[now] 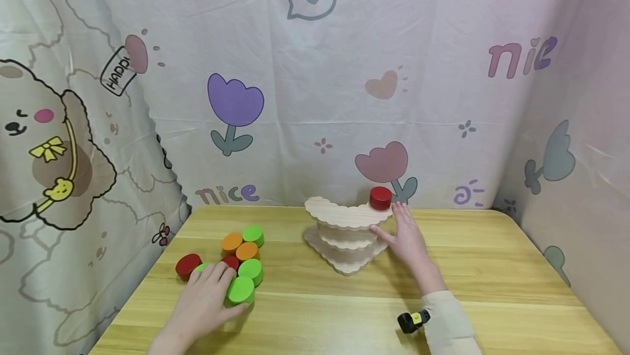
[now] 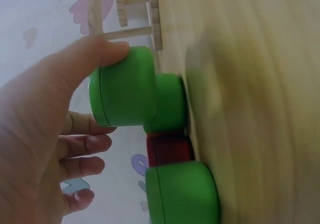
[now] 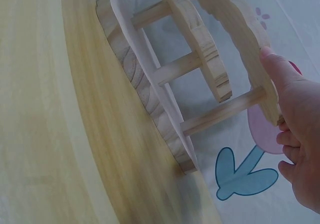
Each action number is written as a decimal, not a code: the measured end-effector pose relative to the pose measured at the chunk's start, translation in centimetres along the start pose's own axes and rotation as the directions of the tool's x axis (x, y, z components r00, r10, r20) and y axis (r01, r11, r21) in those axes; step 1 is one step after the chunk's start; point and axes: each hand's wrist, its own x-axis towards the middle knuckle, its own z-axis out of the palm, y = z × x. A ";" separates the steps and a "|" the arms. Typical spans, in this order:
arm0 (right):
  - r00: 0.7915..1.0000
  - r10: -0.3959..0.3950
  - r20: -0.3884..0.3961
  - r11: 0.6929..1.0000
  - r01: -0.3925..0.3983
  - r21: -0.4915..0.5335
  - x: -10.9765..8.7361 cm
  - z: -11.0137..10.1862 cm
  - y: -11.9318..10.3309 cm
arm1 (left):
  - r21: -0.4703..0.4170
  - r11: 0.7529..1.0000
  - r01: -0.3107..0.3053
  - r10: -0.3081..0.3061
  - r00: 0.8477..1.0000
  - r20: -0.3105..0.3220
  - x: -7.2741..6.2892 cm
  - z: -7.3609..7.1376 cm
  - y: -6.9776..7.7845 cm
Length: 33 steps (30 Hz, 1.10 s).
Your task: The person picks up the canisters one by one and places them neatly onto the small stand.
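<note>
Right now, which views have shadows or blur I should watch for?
Head: fairly even light, wooden stand clear; left wrist: soft dark shadow across the table beside the green blocks, wood grain blurred; right wrist: dimmer than head, shadow near the stand's foot.
</note>
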 end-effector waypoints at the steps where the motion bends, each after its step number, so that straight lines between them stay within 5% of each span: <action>1: 1.000 0.001 0.001 1.000 -0.001 0.000 0.0 0.0 0.0 | 0.001 1.000 -0.007 0.007 1.000 -0.006 0.1 -0.1 0.1; 21: 1.000 0.001 -0.001 1.000 -0.001 -0.001 0.0 0.2 -0.1 | 0.006 0.986 -0.164 0.164 0.985 -0.053 5.2 0.0 2.7; 33: 1.000 0.006 -0.003 1.000 -0.006 0.001 0.0 0.0 0.0 | -0.087 0.976 -0.199 0.194 0.979 -0.067 9.2 0.4 4.9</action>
